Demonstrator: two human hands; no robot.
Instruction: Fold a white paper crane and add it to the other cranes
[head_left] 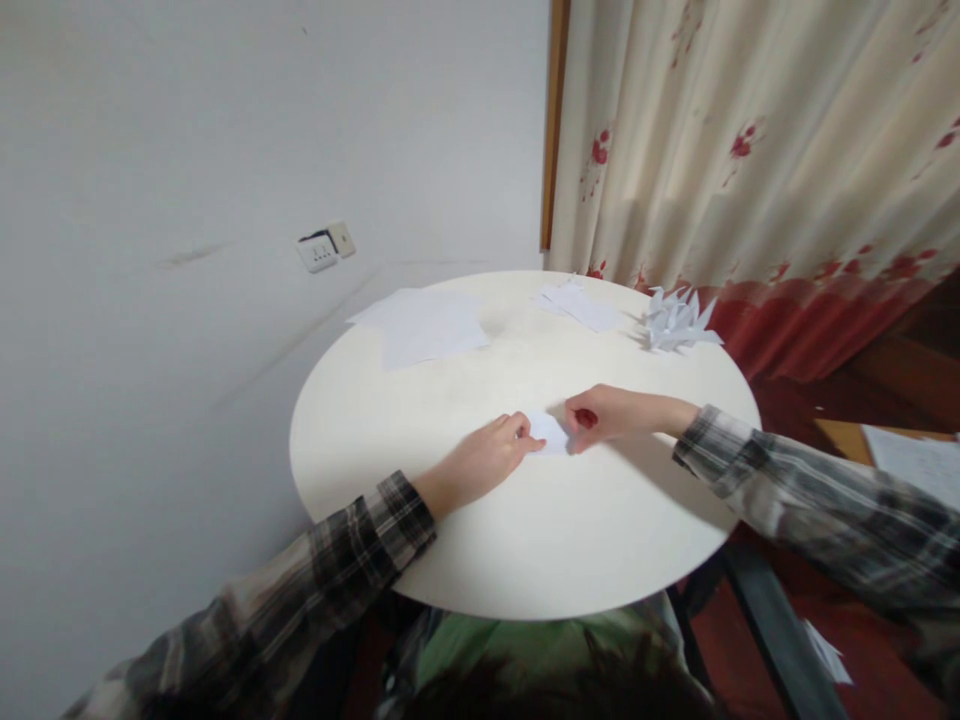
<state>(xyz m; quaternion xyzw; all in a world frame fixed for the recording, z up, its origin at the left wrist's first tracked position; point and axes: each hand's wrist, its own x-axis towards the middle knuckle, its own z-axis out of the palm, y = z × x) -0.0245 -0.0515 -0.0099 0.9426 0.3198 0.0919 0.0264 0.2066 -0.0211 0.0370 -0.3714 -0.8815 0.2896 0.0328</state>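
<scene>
A small folded piece of white paper (550, 432) lies near the middle of the round cream table (525, 540). My left hand (487, 462) rests on the table with its fingers curled and the fingertips pressing the paper's left edge. My right hand (604, 415) comes in from the right, fingers bent, pinching the paper's right edge. A red mark shows at the right thumb. Both sleeves are dark plaid.
A stack of white sheets (427, 325) lies at the table's back left, a smaller pile of paper (577, 303) at the back, and folded paper cranes (677, 320) at the back right. A wall with a socket (324, 246) stands left, a curtain (750, 150) behind.
</scene>
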